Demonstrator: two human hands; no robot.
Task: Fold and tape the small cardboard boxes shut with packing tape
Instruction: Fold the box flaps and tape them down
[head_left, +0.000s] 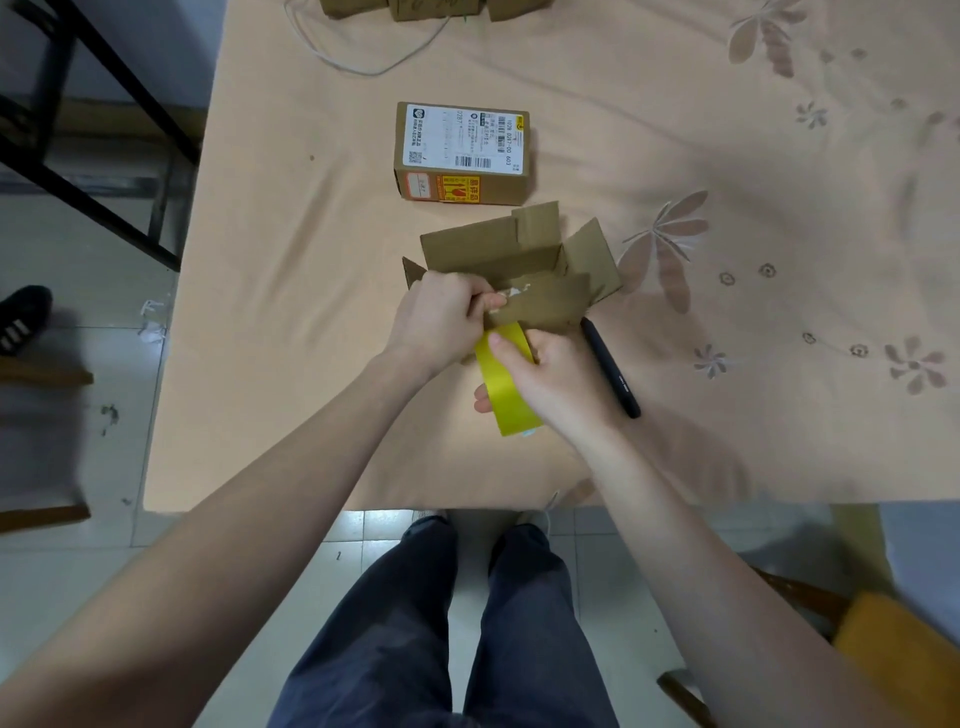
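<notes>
Right hand (550, 379) grips a yellow tape roll (506, 379), thumb laid over its top edge, fingers curled under; prob. held low and close so a strip can be pulled toward the box. Left hand (441, 317) pinches something pale at the near edge of the open cardboard box (519, 270), thumb and fingers closed; likely the tape's free end or the flap itself, can't tell which. That pinch seems meant to steady the box while tape goes on.

The open box sits at table centre, touching both hands at their 12 o'clock, flaps splayed, not yet folded shut. A black pen (610, 369) lies just beside the right hand at 3 o'clock, within reach.

At 12 o'clock from the open box, near but apart, stands a closed box (462, 153) w/ a white shipping label: barcodes, a QR code, digits approx. "0287" and "603"; an orange sticker below has characters too small to read. More cardboard (415, 8) at the far table edge beside a white cord (363, 62). Peach floral tablecloth (727, 208).
</notes>
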